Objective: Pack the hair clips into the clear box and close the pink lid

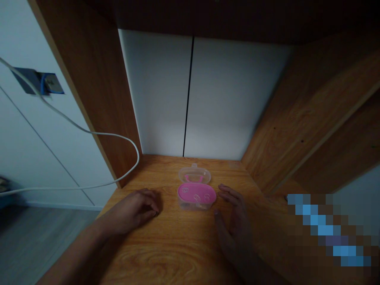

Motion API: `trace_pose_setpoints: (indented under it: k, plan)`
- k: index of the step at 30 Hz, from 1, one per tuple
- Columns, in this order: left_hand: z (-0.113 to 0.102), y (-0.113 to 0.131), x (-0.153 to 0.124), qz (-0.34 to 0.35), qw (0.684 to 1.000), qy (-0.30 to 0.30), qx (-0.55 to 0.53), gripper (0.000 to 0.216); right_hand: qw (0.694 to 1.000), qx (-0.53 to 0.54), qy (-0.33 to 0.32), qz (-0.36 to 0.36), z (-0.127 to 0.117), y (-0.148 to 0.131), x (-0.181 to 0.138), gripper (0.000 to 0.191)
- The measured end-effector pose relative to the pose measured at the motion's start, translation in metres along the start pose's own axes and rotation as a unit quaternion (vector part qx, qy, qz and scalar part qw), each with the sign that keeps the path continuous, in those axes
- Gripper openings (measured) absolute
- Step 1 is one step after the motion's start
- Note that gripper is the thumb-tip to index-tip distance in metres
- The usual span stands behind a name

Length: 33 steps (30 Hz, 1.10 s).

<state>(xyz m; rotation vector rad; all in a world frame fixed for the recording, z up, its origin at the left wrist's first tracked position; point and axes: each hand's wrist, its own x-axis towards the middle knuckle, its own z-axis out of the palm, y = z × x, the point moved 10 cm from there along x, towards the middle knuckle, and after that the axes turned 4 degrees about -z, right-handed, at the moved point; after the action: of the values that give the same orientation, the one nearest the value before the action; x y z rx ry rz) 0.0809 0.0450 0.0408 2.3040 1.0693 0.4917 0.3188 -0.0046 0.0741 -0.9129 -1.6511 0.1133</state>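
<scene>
A small clear plastic box (pixel 196 206) with an oval pink inner cover (pixel 197 192) rests on the wooden surface. Its transparent lid (pixel 194 174), which has a pink handle on it, is folded back behind the box. To the left of the box, my left hand (pixel 141 208) lies on the wood with curled fingers, thumb and forefinger together. A dark spot shows at those fingertips, too small to name. My right hand (pixel 233 223) is just right of the box, fingers and thumb apart, holding nothing. White line drawings decorate the pink cover.
A white cable (pixel 118 135) loops in from the left, in front of the wooden side panel (pixel 89 79). White panels (pixel 160 95) stand at the back. On the left wall is a socket (pixel 52 83). A pixelated patch covers the lower right.
</scene>
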Motion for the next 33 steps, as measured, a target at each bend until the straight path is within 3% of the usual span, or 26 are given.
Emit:
trace_pose_setpoints:
  k: [10,17,22,27,30,33]
  plan:
    - [0.013,-0.013,-0.002,-0.007,1.000,0.016,0.018,0.012,1.000,0.004,-0.004,0.001,0.001,0.000,-0.001,0.035]
    - [0.013,-0.016,0.001,-0.018,1.000,-0.004,0.016,0.014,1.000,0.004,-0.004,0.002,0.001,-0.002,-0.001,0.034]
    - [0.008,-0.026,0.000,-0.057,0.998,0.016,0.017,0.016,1.000,-0.005,-0.008,0.002,0.001,-0.003,0.000,0.034]
    - [0.012,-0.018,-0.001,-0.017,1.000,0.010,0.014,0.012,1.000,-0.004,-0.006,0.003,0.001,-0.002,-0.001,0.033]
    - [0.014,-0.009,0.000,-0.025,0.999,0.005,-0.042,0.009,1.000,-0.002,0.000,0.001,0.000,-0.002,-0.002,0.033]
    - [0.025,-0.004,0.004,-0.081,0.980,0.004,-0.179,0.006,0.999,0.008,-0.032,-0.020,0.005,-0.008,-0.004,0.032]
